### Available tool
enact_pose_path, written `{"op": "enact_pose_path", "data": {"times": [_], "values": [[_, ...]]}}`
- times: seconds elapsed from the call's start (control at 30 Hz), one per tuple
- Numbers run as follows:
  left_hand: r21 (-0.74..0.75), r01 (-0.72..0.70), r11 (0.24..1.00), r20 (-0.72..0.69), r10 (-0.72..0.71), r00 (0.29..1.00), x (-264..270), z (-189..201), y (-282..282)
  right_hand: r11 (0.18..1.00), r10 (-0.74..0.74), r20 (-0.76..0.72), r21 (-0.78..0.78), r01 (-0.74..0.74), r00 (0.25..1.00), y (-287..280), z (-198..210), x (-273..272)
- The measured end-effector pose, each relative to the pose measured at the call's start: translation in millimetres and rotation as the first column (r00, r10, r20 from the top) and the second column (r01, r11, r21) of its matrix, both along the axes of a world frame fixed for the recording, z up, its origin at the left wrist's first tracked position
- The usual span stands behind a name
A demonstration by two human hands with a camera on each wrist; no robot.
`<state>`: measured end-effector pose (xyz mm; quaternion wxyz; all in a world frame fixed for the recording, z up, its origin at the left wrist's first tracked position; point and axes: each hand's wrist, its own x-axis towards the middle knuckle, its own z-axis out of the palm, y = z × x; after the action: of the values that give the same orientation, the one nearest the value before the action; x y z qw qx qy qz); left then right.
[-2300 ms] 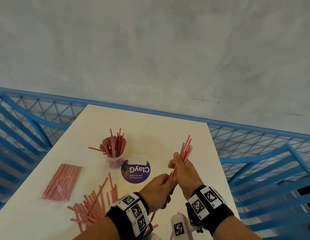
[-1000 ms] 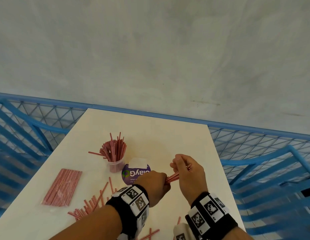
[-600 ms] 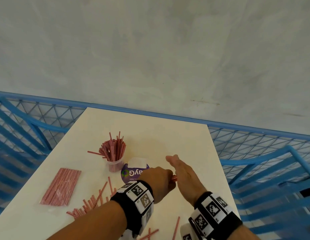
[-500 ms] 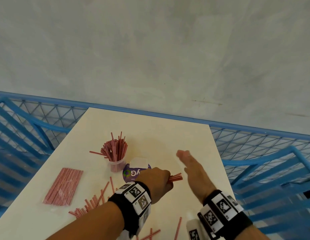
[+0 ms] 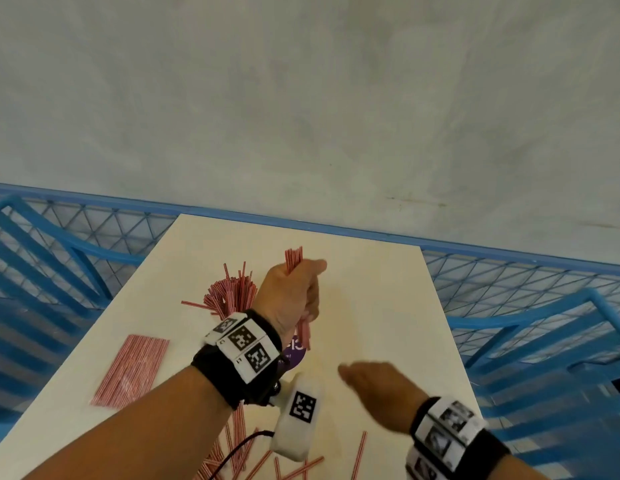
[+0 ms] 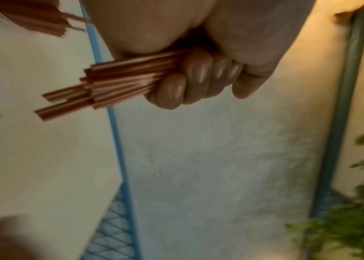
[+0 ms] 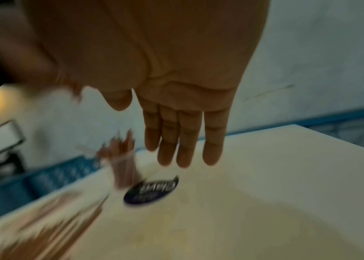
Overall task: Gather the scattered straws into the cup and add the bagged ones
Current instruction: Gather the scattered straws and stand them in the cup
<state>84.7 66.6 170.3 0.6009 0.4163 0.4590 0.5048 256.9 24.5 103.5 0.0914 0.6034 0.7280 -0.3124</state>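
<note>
While our left hand (image 5: 290,295) hangs above the white table (image 5: 377,306), its fingers (image 6: 195,77) are curled tight round a bundle of red-and-white straws (image 6: 101,88), which stands nearly upright in the head view, its top ends poking out above the fist and its lower ends showing below it. We take the cup (image 7: 124,169) as our landmark: the fist sits just to the right of it and slightly above, close to the straws already standing in the cup (image 5: 232,292). Our right hand (image 5: 381,389) hovers over the table nearer to us than the cup and to its right, palm down, the 4 fingers (image 7: 182,140) straight and together, holding nothing. A round purple sticker (image 7: 152,190) lies on the table right beside the cup's base, on our side. Left of the cup and closer to us, the bagged straws (image 5: 132,368) lie flat in a neat rectangular pack. Loose straws (image 5: 287,469) are scattered at the near edge of the table, well short of the cup, partly hidden by our left forearm. Blue railing (image 5: 94,251) runs round the table beyond the cup.
</note>
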Motion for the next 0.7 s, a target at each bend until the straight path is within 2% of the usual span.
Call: {"op": "enact_pose_path", "data": {"times": [0.07,0.17,0.33,0.43,0.53,0.63,0.67,0.7], "values": [[0.074,-0.012,0.997,0.145,0.001,0.989,5,18,1,0.978,0.151,0.147,-0.165,-0.126,0.978,-13,-3,-13],[0.104,0.018,0.994,0.225,-0.041,0.974,21,27,-5,0.977,0.12,0.152,-0.192,-0.09,0.981,-10,0,-29],[0.004,0.124,0.992,0.142,-0.124,0.982,48,-1,-28,0.999,0.031,-0.018,-0.037,-0.032,0.999,6,10,-43],[-0.003,0.123,0.992,0.151,-0.121,0.981,45,2,-25,0.996,0.066,0.07,-0.061,-0.062,0.995,2,7,-42],[-0.002,0.11,0.994,0.144,-0.109,0.984,44,7,-22,0.995,0.069,0.078,-0.08,-0.062,0.995,5,4,-41],[-0.025,0.148,0.989,0.06,-0.146,0.987,52,4,-28,0.998,-0.034,-0.091,-0.052,0.029,0.995,3,8,-42],[-0.024,0.16,0.987,0.043,-0.159,0.986,53,5,-29,0.999,0.039,-0.103,-0.027,-0.042,0.994,0,3,-39],[-0.017,0.178,0.984,0.027,-0.178,0.984,51,7,-29,0.994,0.1,-0.01,-0.05,-0.1,0.995,-5,2,-35]]}}
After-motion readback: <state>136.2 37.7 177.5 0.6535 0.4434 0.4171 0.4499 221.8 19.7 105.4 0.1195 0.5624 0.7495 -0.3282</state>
